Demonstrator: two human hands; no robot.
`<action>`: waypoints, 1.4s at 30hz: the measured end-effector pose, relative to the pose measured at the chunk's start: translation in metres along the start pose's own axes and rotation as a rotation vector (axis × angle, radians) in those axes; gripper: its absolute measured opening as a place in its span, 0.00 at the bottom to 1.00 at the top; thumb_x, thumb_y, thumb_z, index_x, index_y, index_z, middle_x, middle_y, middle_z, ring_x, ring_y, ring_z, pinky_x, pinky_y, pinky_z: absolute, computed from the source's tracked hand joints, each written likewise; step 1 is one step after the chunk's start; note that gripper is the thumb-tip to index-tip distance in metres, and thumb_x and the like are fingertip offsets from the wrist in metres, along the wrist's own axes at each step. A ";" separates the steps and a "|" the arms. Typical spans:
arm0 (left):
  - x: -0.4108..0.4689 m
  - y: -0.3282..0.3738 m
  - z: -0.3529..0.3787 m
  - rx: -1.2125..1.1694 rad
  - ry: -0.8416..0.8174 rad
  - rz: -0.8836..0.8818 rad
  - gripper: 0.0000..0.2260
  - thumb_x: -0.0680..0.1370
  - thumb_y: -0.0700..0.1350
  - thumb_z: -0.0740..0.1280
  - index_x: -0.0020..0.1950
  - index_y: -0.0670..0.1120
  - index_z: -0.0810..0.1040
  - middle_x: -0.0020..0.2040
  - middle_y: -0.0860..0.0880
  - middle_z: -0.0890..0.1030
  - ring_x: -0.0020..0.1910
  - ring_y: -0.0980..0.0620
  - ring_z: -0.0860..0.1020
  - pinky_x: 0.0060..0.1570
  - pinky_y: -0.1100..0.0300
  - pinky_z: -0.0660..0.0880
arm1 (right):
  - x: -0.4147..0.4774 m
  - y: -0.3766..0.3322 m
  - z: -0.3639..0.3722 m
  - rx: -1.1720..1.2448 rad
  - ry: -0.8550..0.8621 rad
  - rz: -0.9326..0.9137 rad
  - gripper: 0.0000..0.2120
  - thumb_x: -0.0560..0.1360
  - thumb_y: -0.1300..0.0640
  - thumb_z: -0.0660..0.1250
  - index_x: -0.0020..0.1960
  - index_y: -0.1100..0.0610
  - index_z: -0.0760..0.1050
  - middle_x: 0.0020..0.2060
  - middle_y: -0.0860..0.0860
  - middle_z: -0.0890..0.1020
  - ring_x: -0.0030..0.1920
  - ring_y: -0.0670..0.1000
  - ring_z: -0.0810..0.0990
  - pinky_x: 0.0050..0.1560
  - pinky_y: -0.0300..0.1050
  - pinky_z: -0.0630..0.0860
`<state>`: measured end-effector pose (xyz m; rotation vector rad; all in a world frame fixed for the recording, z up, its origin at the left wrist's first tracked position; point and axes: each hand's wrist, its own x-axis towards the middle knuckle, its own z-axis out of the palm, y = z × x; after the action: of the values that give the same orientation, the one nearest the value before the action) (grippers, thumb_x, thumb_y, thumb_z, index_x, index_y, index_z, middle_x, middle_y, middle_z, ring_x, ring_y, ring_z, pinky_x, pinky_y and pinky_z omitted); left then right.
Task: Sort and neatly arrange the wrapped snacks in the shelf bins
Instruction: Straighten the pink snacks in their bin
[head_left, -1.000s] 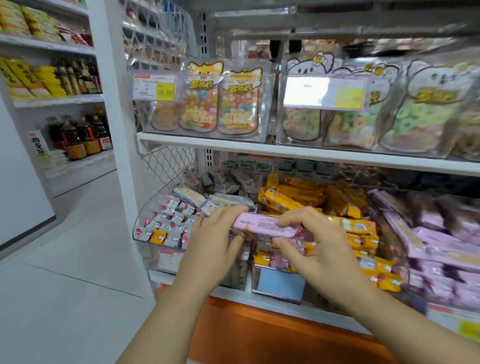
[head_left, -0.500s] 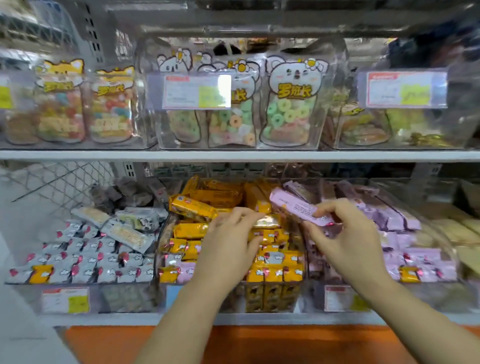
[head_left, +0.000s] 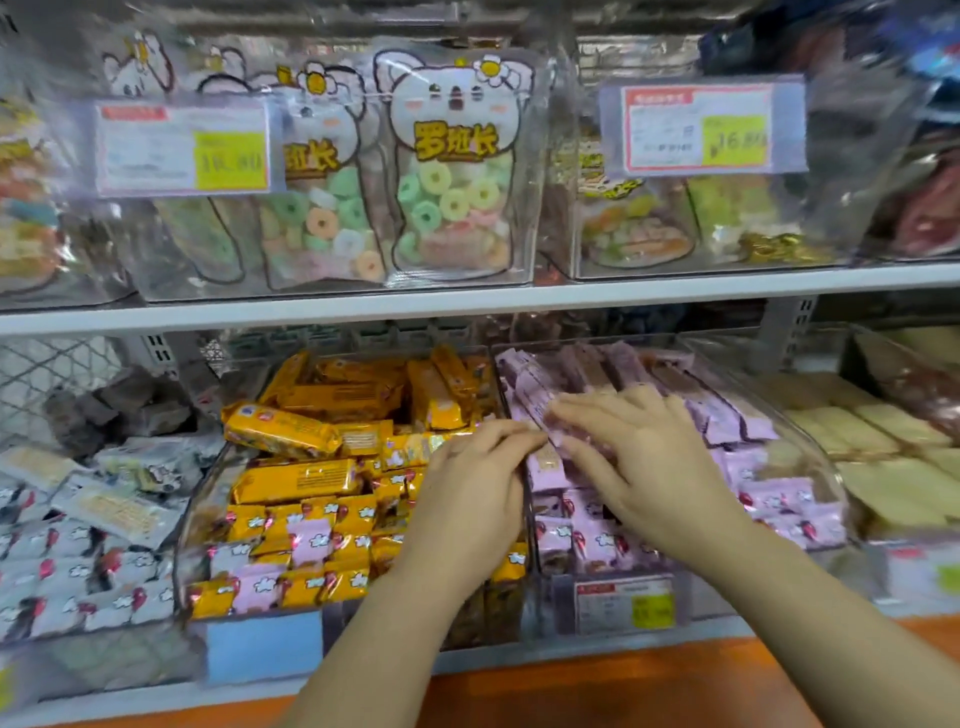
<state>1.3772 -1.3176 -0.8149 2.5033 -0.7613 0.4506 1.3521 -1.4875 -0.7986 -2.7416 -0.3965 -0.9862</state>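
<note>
Pressing right hand (head_left: 660, 467): is lying with straight, spread fingers on the pink bars (head_left: 535, 400), gripping nothing.
Left hand (head_left: 472, 493): is curling its fingers at the near end of those bars; I cannot tell whether it is pinching one.
Pink bars: are lying in the right clear bin (head_left: 826, 467), far half.
Yellow bin (head_left: 200, 504): is sitting just left, holding yellow bars (head_left: 283, 431) and stray pink packets (head_left: 309, 540).

Beneath the white shelf board (head_left: 467, 305) an open gap gives passage above the heaped snacks (head_left: 322, 395); lower down, a clear divider wall (head_left: 498, 382) seemingly bars sideways passage.
</note>
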 end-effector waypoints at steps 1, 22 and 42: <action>0.001 0.001 0.001 -0.003 0.005 -0.003 0.21 0.79 0.38 0.56 0.69 0.55 0.70 0.68 0.57 0.69 0.66 0.54 0.66 0.66 0.59 0.58 | -0.004 0.002 -0.004 0.040 -0.008 0.005 0.20 0.76 0.44 0.54 0.59 0.49 0.78 0.55 0.44 0.81 0.52 0.51 0.75 0.47 0.46 0.66; -0.004 0.085 0.055 0.349 0.000 0.318 0.17 0.75 0.51 0.56 0.60 0.55 0.77 0.62 0.51 0.77 0.64 0.48 0.74 0.65 0.39 0.67 | -0.063 0.086 -0.065 0.137 -0.484 0.284 0.04 0.72 0.54 0.70 0.46 0.50 0.83 0.42 0.45 0.83 0.43 0.44 0.77 0.46 0.40 0.73; 0.018 0.073 0.041 0.345 -0.208 0.294 0.28 0.75 0.63 0.41 0.68 0.60 0.69 0.76 0.55 0.59 0.74 0.52 0.59 0.72 0.46 0.42 | -0.057 0.065 -0.086 0.536 0.406 0.324 0.05 0.80 0.56 0.56 0.49 0.49 0.69 0.34 0.46 0.76 0.33 0.47 0.76 0.34 0.42 0.72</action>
<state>1.3549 -1.4001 -0.8154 2.7979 -1.2359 0.4581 1.2793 -1.5827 -0.7765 -1.9905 -0.1141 -1.1139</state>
